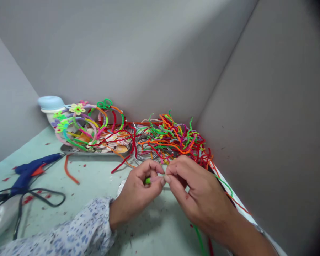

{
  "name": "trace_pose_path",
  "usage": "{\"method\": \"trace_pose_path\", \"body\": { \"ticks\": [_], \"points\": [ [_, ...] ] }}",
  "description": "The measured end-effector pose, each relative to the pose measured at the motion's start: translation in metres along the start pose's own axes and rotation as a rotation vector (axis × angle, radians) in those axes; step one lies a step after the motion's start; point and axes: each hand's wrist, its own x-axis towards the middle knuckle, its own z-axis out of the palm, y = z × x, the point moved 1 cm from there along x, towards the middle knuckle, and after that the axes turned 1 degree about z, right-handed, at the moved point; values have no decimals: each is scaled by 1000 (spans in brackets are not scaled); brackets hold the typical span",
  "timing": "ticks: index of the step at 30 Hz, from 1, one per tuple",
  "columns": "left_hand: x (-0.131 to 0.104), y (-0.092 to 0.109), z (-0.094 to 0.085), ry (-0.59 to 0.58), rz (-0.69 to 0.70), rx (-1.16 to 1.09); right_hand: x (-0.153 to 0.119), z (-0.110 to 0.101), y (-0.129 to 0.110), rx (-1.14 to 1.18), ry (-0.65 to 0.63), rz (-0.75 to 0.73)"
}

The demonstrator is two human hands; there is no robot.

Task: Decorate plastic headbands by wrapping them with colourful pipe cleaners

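Note:
My left hand (141, 190) is closed, with a short bright green fuzzy piece (147, 181), like pipe cleaner, showing between its fingers. Thumb and forefinger of my right hand (200, 190) are pinched together and meet the left fingertips. Whatever lies in that pinch is too small and covered to make out. Just beyond both hands spreads a tangled heap of coloured pipe cleaners (176, 137), mostly red, orange and green. Coils of silvery wire (146, 151) lie at its left side.
A metal tray (96, 153) holds seashells (120, 148), with pipe-cleaner-wrapped headbands (96, 110) above it. Behind stands a white container with a light blue top (51, 103). At left lie a blue glue gun (29, 170) and its black cord (56, 204). Grey walls (138, 64) enclose the table.

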Motion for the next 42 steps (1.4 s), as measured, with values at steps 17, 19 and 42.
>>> {"method": "trace_pose_path", "body": {
  "ticks": [17, 19, 42],
  "points": [
    [5, -6, 1, 5, -38, -80, 5, 5, 10, -11, -65, -17],
    [6, -6, 1, 6, -22, -88, 4, 5, 10, -46, -73, -31],
    [-1, -8, 3, 142, -22, -194, -1, 20, 5, -339, 171, -127]
  ]
}}
